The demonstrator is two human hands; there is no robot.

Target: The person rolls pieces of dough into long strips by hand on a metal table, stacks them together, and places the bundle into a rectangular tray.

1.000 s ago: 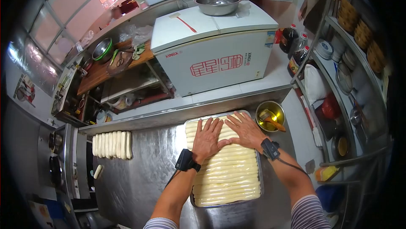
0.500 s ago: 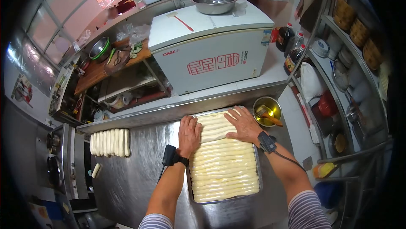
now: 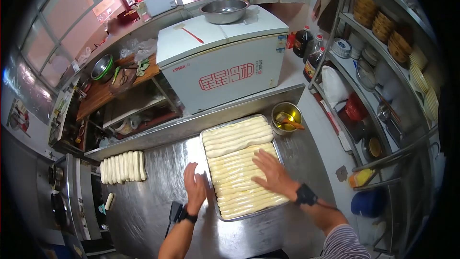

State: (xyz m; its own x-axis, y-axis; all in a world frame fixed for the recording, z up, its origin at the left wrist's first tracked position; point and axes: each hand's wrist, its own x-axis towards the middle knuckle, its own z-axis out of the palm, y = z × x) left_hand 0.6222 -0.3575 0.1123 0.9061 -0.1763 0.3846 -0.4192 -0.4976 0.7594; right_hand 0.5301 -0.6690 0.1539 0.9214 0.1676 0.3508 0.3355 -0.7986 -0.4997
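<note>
A metal tray point(image 3: 249, 214) holds rows of long dough strips. Those in the near part, the shiny yellowish strips point(image 3: 235, 182), look oiled, while the paler, matte strips point(image 3: 235, 137) lie at the far end. My right hand point(image 3: 275, 175), slightly blurred, hovers over the shiny rows with fingers spread and nothing in it. Just outside the tray's left edge is my left hand point(image 3: 194, 189), open and holding nothing. By the tray's far right corner stands a metal pot point(image 3: 274, 124) of yellow oil, with a brown-handled utensil point(image 3: 293, 124) resting in it.
More dough strips point(image 3: 122, 167) lie side by side at the table's left, with a small dough piece point(image 3: 109, 201) nearer me. A raised metal ledge point(image 3: 191, 127) borders the steel table's far side. Beyond stands a white chest freezer point(image 3: 225, 67); shelving point(image 3: 357, 65) rises at the right.
Both hands have lifted off the pale strips at the tray's far end and drawn back toward me. The left moved outside the tray. The camera view has shifted slightly.
</note>
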